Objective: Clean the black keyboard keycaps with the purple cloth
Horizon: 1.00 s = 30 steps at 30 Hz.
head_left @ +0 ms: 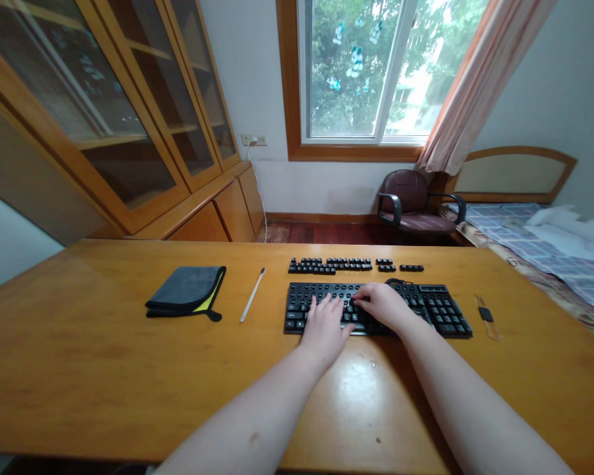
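A black keyboard (450, 310) lies on the wooden desk, with bare key positions in its left and upper part and keys standing on its right part. My left hand (323, 320) rests on the keyboard's left half, fingers spread and flat. Just right of it, the thumb and fingertips of my right hand (379, 303) pinch together at a black keycap (354, 302) over the keyboard's middle. The fingers partly hide that keycap. Loose black keycaps (351, 264) stand in rows behind the keyboard.
Left of the keyboard lie a toothbrush (252, 295) and a folded grey cloth (185, 290) with yellow lining. A small wire keycap puller (486, 315) lies to the right. Beyond the desk (103, 369) are a chair (410, 198), a bed and glass-door cabinets.
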{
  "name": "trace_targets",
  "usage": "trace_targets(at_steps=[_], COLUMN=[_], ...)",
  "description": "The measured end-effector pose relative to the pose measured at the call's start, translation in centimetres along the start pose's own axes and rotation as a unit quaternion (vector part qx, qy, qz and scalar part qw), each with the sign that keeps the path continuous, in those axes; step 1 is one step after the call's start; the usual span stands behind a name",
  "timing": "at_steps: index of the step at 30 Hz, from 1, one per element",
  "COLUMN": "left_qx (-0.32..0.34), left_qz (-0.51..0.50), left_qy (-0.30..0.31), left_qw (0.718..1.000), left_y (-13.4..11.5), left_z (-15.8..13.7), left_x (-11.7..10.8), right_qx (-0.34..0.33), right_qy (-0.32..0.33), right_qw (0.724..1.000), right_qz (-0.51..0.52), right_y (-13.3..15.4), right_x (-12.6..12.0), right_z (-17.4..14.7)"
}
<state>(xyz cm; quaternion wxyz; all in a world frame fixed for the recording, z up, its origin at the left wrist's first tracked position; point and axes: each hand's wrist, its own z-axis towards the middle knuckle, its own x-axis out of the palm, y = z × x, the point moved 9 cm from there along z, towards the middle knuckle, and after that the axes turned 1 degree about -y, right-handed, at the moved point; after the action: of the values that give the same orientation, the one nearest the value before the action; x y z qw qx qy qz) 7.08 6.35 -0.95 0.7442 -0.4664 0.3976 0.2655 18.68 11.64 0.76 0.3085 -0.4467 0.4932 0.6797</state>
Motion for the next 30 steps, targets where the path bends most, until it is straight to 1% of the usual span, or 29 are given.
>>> trace_targets(at_steps=[4, 7, 15, 20, 23, 26, 30], left_qx=[-0.001, 0.001, -0.009, -0.009, -0.010, -0.012, -0.013], left_qz=[0.001, 0.000, -0.009, -0.001, 0.001, 0.000, -0.005], left_qy=[0.001, -0.001, 0.002, 0.003, 0.001, 0.003, -0.001], left_qw=[1.000, 1.000, 1.000, 1.000, 1.000, 1.000, 1.000], left_y=[0.1, 0.1, 0.4, 0.5, 0.4, 0.4, 0.3], left_z=[0.0, 0.0, 0.1, 0.1, 0.1, 0.0, 0.0], left_x=[0.0, 0.0, 0.2, 0.4, 0.3, 0.2, 0.0], right_qx=[-0.024, -0.030, -0.015, -0.002, -0.006, -0.002, 0.024], right_qy=[-0.009, -0.005, 0.017, 0.014, 0.011, -0.008, -0.058], right_qw=[0.998, 0.997, 0.998, 0.996, 0.997, 0.998, 0.997], right_qz=[-0.055, -0.074, -0.066, -0.084, -0.082, -0.070, -0.053], right_y=[1.4, 2.1, 2.3, 2.4, 2.6, 2.5, 1.7], right_x=[-0.2, -0.3, -0.1, 0.3, 0.4, 0.0, -1.1], right_z=[-0.4, -0.7, -1.7, -1.7, -1.6, -1.5, -0.7])
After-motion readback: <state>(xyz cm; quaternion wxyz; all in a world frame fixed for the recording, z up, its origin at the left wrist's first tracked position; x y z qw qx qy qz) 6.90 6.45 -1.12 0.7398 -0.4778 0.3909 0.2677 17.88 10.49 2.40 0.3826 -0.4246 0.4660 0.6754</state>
